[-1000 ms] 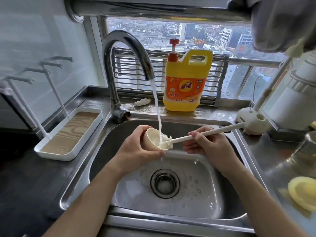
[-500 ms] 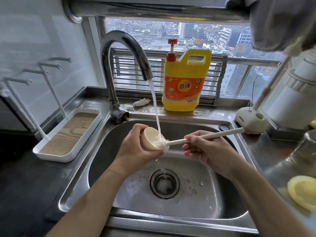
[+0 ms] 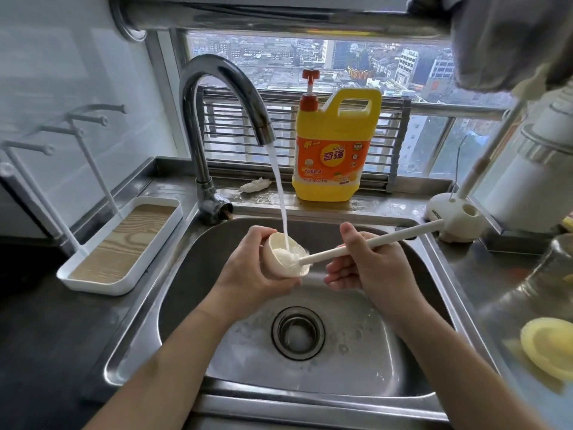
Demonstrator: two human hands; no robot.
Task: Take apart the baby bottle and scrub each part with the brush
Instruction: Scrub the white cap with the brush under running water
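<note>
Wet steel counter (image 3: 387, 207), detergent jug (image 3: 333, 156), white brush stand (image 3: 455, 220)

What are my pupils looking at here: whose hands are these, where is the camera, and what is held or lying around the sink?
No machine: a person's two bare hands, filmed by one camera worn on the head, looking down. The left hand holds a cream cup-shaped bottle part under the running tap, over the sink. The right hand has its grip on a white brush, its bristles inside the part. Behind stands a yellow detergent jug; left, a drying rack.
</note>
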